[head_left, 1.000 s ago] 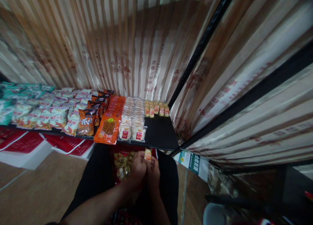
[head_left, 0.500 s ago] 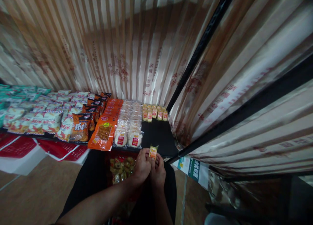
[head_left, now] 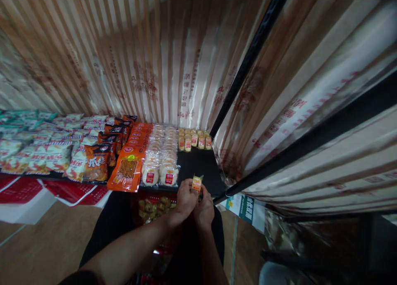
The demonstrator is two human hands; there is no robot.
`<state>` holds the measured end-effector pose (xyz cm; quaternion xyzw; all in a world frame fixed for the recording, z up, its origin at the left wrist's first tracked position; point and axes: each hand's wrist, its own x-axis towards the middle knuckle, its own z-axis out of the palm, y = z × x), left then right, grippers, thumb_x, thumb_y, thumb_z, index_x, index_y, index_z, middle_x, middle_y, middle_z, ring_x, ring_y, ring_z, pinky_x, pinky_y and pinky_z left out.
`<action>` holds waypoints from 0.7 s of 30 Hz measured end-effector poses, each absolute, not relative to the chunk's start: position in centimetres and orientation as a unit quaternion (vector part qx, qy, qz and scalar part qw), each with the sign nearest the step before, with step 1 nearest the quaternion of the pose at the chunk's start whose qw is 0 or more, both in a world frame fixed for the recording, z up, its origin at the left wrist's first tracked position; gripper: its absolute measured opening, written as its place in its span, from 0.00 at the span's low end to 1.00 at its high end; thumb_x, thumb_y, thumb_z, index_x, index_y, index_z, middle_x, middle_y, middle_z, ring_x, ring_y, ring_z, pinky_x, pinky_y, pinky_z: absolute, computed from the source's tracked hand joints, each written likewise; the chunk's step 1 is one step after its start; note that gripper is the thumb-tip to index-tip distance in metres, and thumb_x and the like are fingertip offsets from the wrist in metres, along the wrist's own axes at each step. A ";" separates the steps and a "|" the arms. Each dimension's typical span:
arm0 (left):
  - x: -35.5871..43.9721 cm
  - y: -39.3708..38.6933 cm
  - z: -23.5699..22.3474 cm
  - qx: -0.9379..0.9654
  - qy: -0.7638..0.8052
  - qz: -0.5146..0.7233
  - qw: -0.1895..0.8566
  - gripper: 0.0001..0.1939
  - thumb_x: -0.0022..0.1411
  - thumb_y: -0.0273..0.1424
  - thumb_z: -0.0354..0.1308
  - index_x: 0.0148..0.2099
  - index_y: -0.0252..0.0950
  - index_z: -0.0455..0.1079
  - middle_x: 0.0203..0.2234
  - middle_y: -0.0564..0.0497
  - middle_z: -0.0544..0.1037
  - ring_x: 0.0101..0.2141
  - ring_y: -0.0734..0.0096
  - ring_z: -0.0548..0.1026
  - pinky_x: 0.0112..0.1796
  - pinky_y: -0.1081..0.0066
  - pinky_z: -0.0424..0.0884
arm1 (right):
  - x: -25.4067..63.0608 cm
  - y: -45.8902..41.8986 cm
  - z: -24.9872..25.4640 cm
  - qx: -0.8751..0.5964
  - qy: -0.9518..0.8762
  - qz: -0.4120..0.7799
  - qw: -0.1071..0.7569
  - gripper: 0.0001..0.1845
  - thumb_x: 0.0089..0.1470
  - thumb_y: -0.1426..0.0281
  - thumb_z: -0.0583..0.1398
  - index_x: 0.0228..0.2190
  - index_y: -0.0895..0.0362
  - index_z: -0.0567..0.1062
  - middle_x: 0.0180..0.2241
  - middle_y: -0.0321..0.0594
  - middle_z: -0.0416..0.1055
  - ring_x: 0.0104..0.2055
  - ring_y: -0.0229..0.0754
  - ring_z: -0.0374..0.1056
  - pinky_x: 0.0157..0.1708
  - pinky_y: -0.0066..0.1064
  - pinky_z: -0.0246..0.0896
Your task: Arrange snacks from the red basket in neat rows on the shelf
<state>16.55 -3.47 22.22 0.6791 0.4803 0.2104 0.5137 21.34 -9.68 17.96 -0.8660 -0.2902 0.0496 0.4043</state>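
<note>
A small yellow snack packet (head_left: 196,183) with a red and white label stands upright between my hands, over the front edge of the black shelf (head_left: 201,165). My left hand (head_left: 187,200) pinches it from the left side. Closed at its lower right edge is my right hand (head_left: 204,209), its fingers partly hidden. Rows of matching small packets (head_left: 194,139) stand at the back of the shelf by the corner post. Below my forearms, more gold-wrapped packets (head_left: 153,208) lie in a red container between my legs.
Left of the bare shelf area are round white crackers (head_left: 168,174) in clear wrap, orange stick-snack bags (head_left: 128,169), orange-black bags (head_left: 96,159) and white bags (head_left: 58,155). A black post (head_left: 248,70) and a slanting black bar (head_left: 297,153) border the right side, before pleated curtains.
My hands have risen slightly and moved forward over the shelf edge with the packet. The camera view has shifted a little to the right.
</note>
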 end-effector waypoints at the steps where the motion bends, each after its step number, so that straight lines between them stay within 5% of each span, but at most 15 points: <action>1: 16.7 -3.4 22.1 0.680 0.481 0.210 0.512 0.15 0.55 0.22 0.49 0.44 0.33 0.69 0.40 0.46 0.74 0.41 0.70 0.72 0.46 0.72 0.66 | 21.5 -9.6 18.1 -0.870 -0.292 0.047 0.395 0.28 0.53 0.61 0.47 0.50 0.61 0.69 0.47 0.53 0.70 0.48 0.52 0.66 0.48 0.40 0.60; 21: 19.6 -2.2 21.7 0.674 0.464 0.210 0.535 0.15 0.56 0.24 0.49 0.47 0.34 0.67 0.42 0.46 0.75 0.42 0.71 0.73 0.45 0.73 0.66 | 25.0 -8.5 17.0 -0.859 -0.302 0.050 0.410 0.23 0.50 0.64 0.52 0.46 0.59 0.71 0.40 0.48 0.72 0.39 0.47 0.68 0.41 0.35 0.61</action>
